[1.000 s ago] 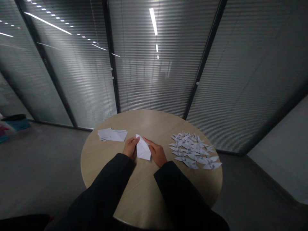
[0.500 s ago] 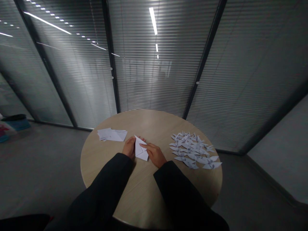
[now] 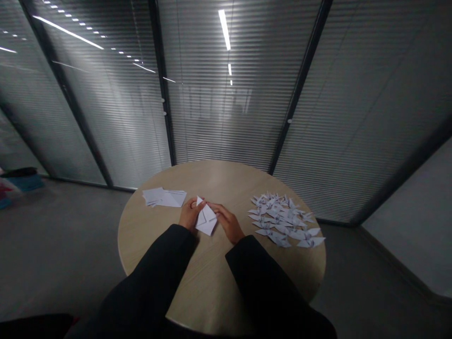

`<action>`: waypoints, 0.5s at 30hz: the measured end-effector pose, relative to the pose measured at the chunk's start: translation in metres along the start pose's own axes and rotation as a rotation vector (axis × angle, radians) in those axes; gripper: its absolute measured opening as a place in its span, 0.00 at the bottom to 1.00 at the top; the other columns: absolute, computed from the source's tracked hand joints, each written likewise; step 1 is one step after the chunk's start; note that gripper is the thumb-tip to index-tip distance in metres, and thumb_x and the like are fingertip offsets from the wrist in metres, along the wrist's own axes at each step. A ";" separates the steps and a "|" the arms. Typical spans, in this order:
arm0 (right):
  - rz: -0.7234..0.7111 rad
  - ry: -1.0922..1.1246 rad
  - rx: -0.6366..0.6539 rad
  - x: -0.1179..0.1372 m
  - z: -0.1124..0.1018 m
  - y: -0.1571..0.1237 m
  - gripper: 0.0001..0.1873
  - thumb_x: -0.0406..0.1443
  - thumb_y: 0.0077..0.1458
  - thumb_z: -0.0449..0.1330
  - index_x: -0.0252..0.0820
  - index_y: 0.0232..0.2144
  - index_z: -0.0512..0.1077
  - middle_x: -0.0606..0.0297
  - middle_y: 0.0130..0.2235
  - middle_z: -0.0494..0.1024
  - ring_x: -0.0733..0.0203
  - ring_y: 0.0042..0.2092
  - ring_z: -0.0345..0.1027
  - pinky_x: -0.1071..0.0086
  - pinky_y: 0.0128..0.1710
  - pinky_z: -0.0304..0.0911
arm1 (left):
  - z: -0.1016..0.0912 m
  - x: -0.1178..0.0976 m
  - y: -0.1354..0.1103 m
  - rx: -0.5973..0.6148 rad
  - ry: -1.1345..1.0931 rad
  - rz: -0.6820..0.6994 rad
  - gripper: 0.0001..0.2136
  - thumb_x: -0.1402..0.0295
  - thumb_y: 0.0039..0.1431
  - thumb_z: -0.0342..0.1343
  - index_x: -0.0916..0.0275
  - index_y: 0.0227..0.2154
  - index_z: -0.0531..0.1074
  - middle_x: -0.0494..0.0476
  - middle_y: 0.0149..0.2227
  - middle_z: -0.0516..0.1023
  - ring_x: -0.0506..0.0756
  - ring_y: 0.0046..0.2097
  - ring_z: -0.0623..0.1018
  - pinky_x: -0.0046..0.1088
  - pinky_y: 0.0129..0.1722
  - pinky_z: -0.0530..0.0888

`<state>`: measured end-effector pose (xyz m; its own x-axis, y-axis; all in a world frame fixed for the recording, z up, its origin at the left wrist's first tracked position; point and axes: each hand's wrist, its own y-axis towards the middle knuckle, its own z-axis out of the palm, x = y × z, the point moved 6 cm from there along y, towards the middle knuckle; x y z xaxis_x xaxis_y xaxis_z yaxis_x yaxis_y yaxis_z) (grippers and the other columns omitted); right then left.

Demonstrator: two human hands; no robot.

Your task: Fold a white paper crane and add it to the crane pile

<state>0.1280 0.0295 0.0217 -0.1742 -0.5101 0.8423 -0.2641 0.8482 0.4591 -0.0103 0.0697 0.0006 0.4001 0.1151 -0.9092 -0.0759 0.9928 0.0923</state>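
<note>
A white folded sheet of paper (image 3: 206, 223), with crease lines and a pointed top, is held just above the middle of the round table. My left hand (image 3: 189, 213) grips its left edge, the thumb lying on the front near the tip. On the other side my right hand (image 3: 228, 223) pinches the upper right edge; some of its fingertips are hidden at the paper. To the left lies a loose stack of white paper sheets (image 3: 165, 197). Many folded paper cranes (image 3: 282, 219) are spread in rows to the right.
The round wooden table (image 3: 208, 292) stands close to a glass partition with blinds (image 3: 226, 127). A blue bin (image 3: 24, 179) is on the floor at the far left. At the right, a pale wall (image 3: 416, 221) meets the floor.
My right fingers have moved from the paper's face up to its upper right edge. My left thumb now lies over the front, and the paper has turned slightly.
</note>
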 end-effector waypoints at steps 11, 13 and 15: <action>0.316 0.257 0.026 -0.037 0.006 0.004 0.21 0.53 0.45 0.61 0.40 0.27 0.72 0.66 0.28 0.76 0.58 0.33 0.71 0.68 0.33 0.67 | 0.012 -0.011 -0.008 0.069 0.108 0.067 0.21 0.60 0.36 0.69 0.66 0.33 0.71 0.57 0.26 0.79 0.53 0.25 0.76 0.27 0.26 0.71; 0.333 0.270 0.019 -0.037 0.005 0.004 0.21 0.53 0.43 0.63 0.40 0.27 0.73 0.65 0.28 0.77 0.58 0.33 0.72 0.66 0.34 0.67 | 0.013 -0.012 -0.008 0.078 0.135 0.094 0.20 0.60 0.38 0.68 0.65 0.34 0.71 0.57 0.26 0.79 0.53 0.26 0.76 0.27 0.27 0.71; 0.341 0.287 0.009 -0.037 0.004 0.003 0.21 0.52 0.41 0.64 0.39 0.26 0.74 0.65 0.27 0.77 0.57 0.32 0.72 0.66 0.34 0.68 | 0.013 -0.012 -0.009 0.084 0.164 0.123 0.19 0.61 0.40 0.67 0.65 0.35 0.71 0.56 0.26 0.79 0.53 0.26 0.76 0.27 0.27 0.70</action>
<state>0.1297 0.0505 -0.0095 0.0170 -0.1402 0.9900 -0.2454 0.9593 0.1401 -0.0024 0.0597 0.0161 0.2382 0.2356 -0.9422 -0.0360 0.9716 0.2339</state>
